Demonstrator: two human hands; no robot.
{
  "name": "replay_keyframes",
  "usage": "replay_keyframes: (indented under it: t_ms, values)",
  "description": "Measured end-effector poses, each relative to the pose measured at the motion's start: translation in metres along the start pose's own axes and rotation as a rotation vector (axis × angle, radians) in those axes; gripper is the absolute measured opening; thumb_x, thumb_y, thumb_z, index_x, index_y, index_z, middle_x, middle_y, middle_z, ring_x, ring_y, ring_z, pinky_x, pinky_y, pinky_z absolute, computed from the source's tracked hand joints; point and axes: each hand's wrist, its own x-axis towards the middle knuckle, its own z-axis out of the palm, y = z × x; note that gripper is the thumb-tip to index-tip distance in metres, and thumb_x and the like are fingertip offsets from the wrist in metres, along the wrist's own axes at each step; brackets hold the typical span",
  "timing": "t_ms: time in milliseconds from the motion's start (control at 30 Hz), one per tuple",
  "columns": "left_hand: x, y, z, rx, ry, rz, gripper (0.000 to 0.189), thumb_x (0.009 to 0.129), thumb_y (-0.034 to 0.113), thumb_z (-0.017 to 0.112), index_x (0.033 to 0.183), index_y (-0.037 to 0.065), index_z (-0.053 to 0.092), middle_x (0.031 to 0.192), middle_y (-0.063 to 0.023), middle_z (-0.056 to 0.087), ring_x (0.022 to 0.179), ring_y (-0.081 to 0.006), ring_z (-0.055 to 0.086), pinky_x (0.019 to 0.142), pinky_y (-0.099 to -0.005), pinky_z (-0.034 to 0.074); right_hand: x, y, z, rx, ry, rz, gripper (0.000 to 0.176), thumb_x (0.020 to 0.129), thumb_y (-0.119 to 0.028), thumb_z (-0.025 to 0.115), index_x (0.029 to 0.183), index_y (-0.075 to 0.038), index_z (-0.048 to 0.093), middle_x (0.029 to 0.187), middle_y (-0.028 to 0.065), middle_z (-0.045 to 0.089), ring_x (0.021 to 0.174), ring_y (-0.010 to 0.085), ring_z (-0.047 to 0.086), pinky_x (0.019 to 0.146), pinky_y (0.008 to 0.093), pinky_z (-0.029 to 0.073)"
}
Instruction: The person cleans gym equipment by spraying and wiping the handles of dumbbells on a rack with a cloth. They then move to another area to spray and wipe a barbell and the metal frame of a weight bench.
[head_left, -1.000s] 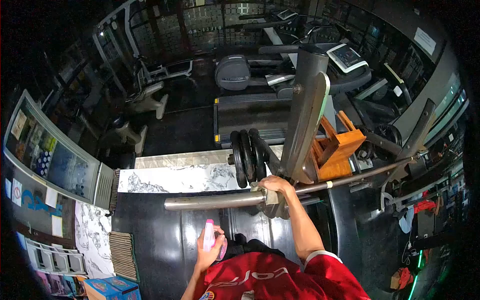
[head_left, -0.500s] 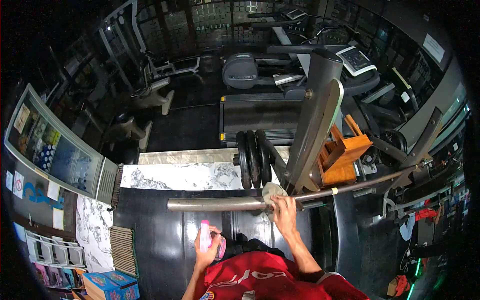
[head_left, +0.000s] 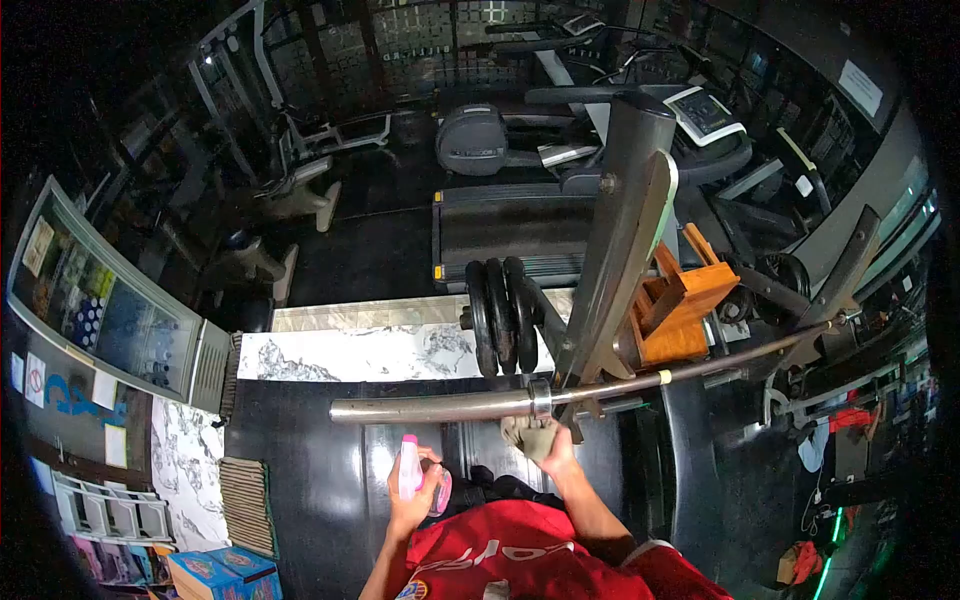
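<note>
My left hand point(head_left: 418, 500) is wrapped round a spray bottle point(head_left: 410, 470) with a pink top, low in front of my red shirt. In my right hand point(head_left: 560, 455) is a bunched greyish-beige cloth point(head_left: 528, 434), just below the barbell point(head_left: 440, 408) near the collar of its thick sleeve. The bar runs across in front of me, resting on a grey upright point(head_left: 625, 230). Black weight plates point(head_left: 503, 318) hang on a peg beside that upright.
A wooden stool-like piece point(head_left: 680, 310) stands behind the bar. Further back are a treadmill point(head_left: 515, 235) and an exercise machine point(head_left: 475, 140). On the left is a drinks fridge point(head_left: 120, 300), with a striped mat point(head_left: 247, 505) and a blue box point(head_left: 225, 575) below.
My right hand has gone from on top of the bar at the collar to just underneath it, taking the cloth along. My left hand keeps the spray bottle in nearly the same place.
</note>
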Motion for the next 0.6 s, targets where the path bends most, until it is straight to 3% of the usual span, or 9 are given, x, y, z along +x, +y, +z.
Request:
replay_keyframes:
  t_ms: [167, 200, 233, 333, 433, 467, 500, 567, 600]
  values:
    - [-0.007, 0.009, -0.003, -0.005, 0.015, -0.013, 0.023, 0.084, -0.005, 0.06, 0.104, 0.001, 0.052, 0.09, -0.0058, 0.058, 0.068, -0.0107, 0.057, 0.062, -0.0264, 0.049, 0.046, 0.005, 0.018, 0.329, 0.115, -0.144, 0.049, 0.089, -0.038, 0.034, 0.116, -0.004, 0.055, 0.116, 0.0154, 0.058, 0.103, 0.0328, 0.057, 0.089, 0.0481, 0.047]
    - [-0.01, 0.009, -0.005, 0.004, 0.027, -0.011, 0.023, 0.084, -0.005, 0.059, 0.104, 0.001, 0.052, 0.09, -0.006, 0.057, 0.068, -0.0107, 0.056, 0.061, -0.0264, 0.049, 0.054, 0.008, -0.017, 0.394, -0.347, -0.045, 0.049, 0.089, -0.039, 0.035, 0.117, -0.005, 0.055, 0.115, 0.0142, 0.059, 0.104, 0.0325, 0.057, 0.091, 0.0483, 0.046]
    - [-0.013, 0.008, -0.008, 0.005, 0.026, -0.008, 0.023, 0.084, -0.005, 0.059, 0.104, 0.001, 0.052, 0.09, -0.006, 0.057, 0.068, -0.0107, 0.056, 0.061, -0.0264, 0.049, 0.052, 0.008, -0.01, 0.395, -0.35, -0.045, 0.049, 0.089, -0.039, 0.035, 0.117, -0.005, 0.055, 0.115, 0.0142, 0.059, 0.104, 0.0325, 0.057, 0.091, 0.0483, 0.046]
    - [-0.019, 0.0, -0.019, 0.113, 0.026, 0.021, 0.02, 0.084, -0.006, 0.057, 0.101, 0.001, 0.051, 0.087, -0.0069, 0.057, 0.065, -0.0116, 0.057, 0.059, -0.0263, 0.048, 0.035, 0.001, 0.018, 0.209, 0.109, -0.119, 0.043, 0.091, -0.036, 0.037, 0.115, -0.005, 0.055, 0.114, 0.0116, 0.06, 0.102, 0.0294, 0.058, 0.088, 0.0464, 0.049]
    - [-0.024, -0.005, -0.019, 0.074, 0.059, -0.016, 0.018, 0.083, -0.005, 0.058, 0.099, 0.001, 0.052, 0.086, -0.0068, 0.058, 0.064, -0.0116, 0.057, 0.059, -0.0267, 0.048, 0.036, -0.001, 0.005, 0.093, 0.074, -0.104, 0.042, 0.089, -0.035, 0.043, 0.111, -0.001, 0.056, 0.108, 0.0121, 0.063, 0.095, 0.0279, 0.061, 0.085, 0.0449, 0.051]
    - [-0.023, -0.004, -0.017, 0.072, 0.06, -0.011, 0.018, 0.083, -0.005, 0.058, 0.099, 0.001, 0.052, 0.086, -0.0068, 0.058, 0.064, -0.0116, 0.057, 0.059, -0.0267, 0.048, 0.027, -0.015, -0.001, 0.57, -0.418, 0.439, 0.043, 0.094, -0.032, 0.036, 0.111, 0.002, 0.056, 0.111, 0.0138, 0.062, 0.096, 0.0278, 0.061, 0.089, 0.0406, 0.049]
    - [-0.024, 0.0, -0.015, 0.073, 0.064, -0.028, 0.018, 0.083, -0.004, 0.059, 0.098, 0.001, 0.053, 0.086, -0.0064, 0.059, 0.064, -0.0117, 0.057, 0.06, -0.0267, 0.048, 0.017, -0.01, 0.003, 0.565, -0.42, 0.442, 0.043, 0.094, -0.032, 0.036, 0.111, 0.002, 0.056, 0.111, 0.0138, 0.062, 0.096, 0.0278, 0.061, 0.089, 0.0406, 0.049]
    - [-0.023, -0.001, -0.015, 0.073, 0.077, -0.046, 0.017, 0.082, -0.003, 0.06, 0.097, 0.002, 0.054, 0.086, -0.006, 0.059, 0.065, -0.0117, 0.057, 0.06, -0.0267, 0.048, -0.011, 0.007, 0.013, -0.144, 0.12, -0.029, 0.036, 0.097, -0.026, 0.033, 0.107, -0.001, 0.056, 0.104, 0.0087, 0.061, 0.09, 0.0214, 0.06, 0.09, 0.0367, 0.048]
    - [-0.021, -0.006, -0.016, 0.102, 0.079, -0.028, 0.018, 0.082, -0.002, 0.061, 0.098, 0.002, 0.054, 0.085, -0.0058, 0.06, 0.067, -0.0117, 0.057, 0.062, -0.0267, 0.048, -0.036, 0.008, 0.04, -0.149, 0.121, -0.024, 0.036, 0.097, -0.026, 0.033, 0.107, -0.001, 0.056, 0.104, 0.0087, 0.061, 0.09, 0.0214, 0.06, 0.09, 0.0367, 0.048]
